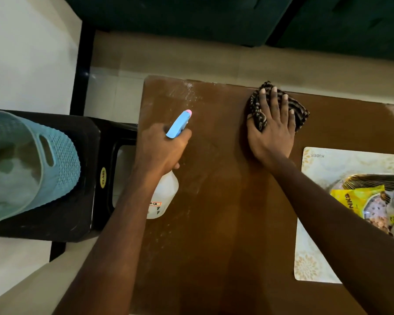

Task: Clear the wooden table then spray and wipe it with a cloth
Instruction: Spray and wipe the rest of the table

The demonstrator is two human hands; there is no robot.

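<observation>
Cloth (280,105), dark with a pale striped pattern, lies bunched near the far edge of the wooden tabletop (225,223), pressed flat under the right hand (271,130), whose fingers are spread wide across it with the thumb tucked against its left side. To the left, over the tabletop's left edge, the left hand (162,148) is clenched around the neck of a spray bottle (166,192); its blue head with a pink nozzle tip points toward the far left corner, and its white body hangs below the hand. Whitish streaks and droplets mark the wood around that corner and down the left side. At the right edge, a pale patterned placemat (314,235) carries a tray with a yellow snack packet (357,201). Beside the tabletop on the left stands a black plastic stool (77,201) with a light blue woven basket (55,169) resting on it.
</observation>
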